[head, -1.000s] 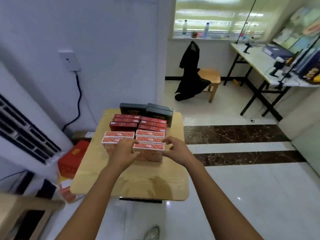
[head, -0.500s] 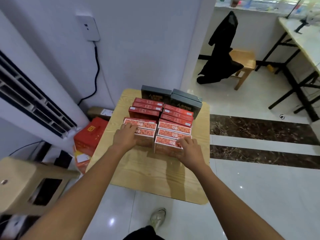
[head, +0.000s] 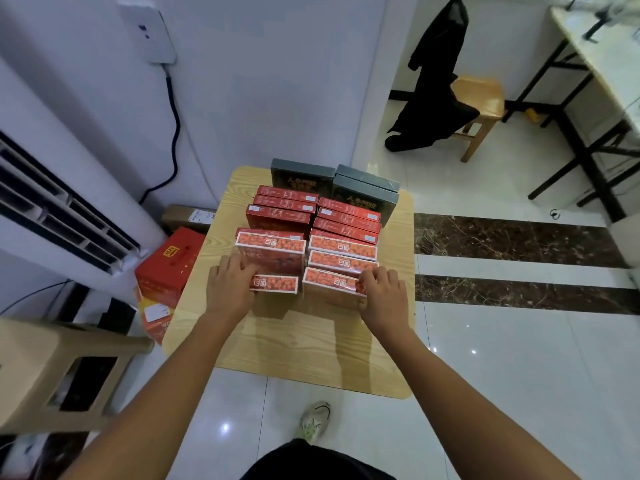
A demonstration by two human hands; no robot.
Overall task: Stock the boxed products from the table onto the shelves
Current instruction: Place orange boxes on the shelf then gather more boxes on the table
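Note:
A small wooden table (head: 294, 344) carries two rows of boxes standing on edge: orange berry-print boxes nearest me, dark red boxes (head: 280, 216) behind them, dark grey boxes (head: 363, 194) at the back. My left hand (head: 230, 289) grips the left end of the front left berry box (head: 273, 284), which sits lower and nearer than its neighbour (head: 270, 244). My right hand (head: 382, 294) holds the right end of the front right berry box (head: 330, 285). No shelves are in view.
A white air conditioner (head: 62, 209) stands at the left, with red cartons (head: 166, 268) on the floor beside the table. A beige stool (head: 45, 368) is at the lower left. A wooden chair (head: 479, 105) with a black jacket and a white desk (head: 595, 53) stand at the back right.
The view tilted down and closer to the table. My left hand slid to the left end of the front left berry box, which has come forward out of its row. My right hand stays on the front right box.

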